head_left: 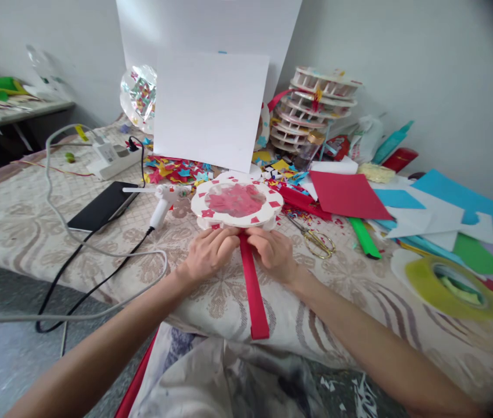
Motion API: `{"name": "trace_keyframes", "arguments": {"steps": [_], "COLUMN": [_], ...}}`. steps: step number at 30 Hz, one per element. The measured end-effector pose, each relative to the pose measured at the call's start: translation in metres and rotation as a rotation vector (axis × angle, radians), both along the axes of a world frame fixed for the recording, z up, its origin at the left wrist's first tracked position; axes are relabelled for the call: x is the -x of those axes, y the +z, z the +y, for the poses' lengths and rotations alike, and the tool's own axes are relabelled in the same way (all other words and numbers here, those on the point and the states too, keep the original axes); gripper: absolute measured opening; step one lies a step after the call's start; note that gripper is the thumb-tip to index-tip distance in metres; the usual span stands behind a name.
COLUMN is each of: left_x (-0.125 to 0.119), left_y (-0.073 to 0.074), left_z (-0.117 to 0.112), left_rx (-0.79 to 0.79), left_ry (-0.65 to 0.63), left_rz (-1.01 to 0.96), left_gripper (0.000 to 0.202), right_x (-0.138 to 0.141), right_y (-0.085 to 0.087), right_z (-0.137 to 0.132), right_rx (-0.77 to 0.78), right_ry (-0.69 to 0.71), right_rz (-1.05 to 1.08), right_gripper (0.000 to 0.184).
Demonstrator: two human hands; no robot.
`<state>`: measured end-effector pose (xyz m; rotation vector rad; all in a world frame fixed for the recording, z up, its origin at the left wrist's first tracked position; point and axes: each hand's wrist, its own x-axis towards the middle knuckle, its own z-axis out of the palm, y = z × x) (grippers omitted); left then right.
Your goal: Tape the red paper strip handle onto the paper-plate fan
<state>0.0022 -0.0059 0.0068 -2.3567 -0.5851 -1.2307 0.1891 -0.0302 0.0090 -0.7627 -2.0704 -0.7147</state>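
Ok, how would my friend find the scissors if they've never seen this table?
On the patterned cloth-covered table, look at the right hand touching the white flower-shaped piece. The scissors lie right of that hand, before you reach the green strip. Unlike their neighbours, they have two shiny gold loop handles.

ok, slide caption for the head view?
Left hand and right hand at a scalloped white piece, red strip between them, glue gun at left.

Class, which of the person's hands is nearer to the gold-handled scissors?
Right. The right hand is just left of the scissors; the left hand is farther away, on the other side of the red strip.
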Motion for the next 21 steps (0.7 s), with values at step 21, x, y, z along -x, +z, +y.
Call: {"name": "trace_keyframes", "arguments": {"steps": [21], "left_x": [0.0007], "left_y": [-0.0057], "left_z": [0.002], "left_rx": [0.064], "left_ry": [-0.017], "left_rz": [-0.038], "left_gripper": [0.017], "right_x": [-0.0008], "right_y": [-0.0002], "right_z": [-0.0002], "right_rx": [-0.005], "right_ry": [-0.01], "right_rz": [-0.022], "right_gripper": [0.013]}}
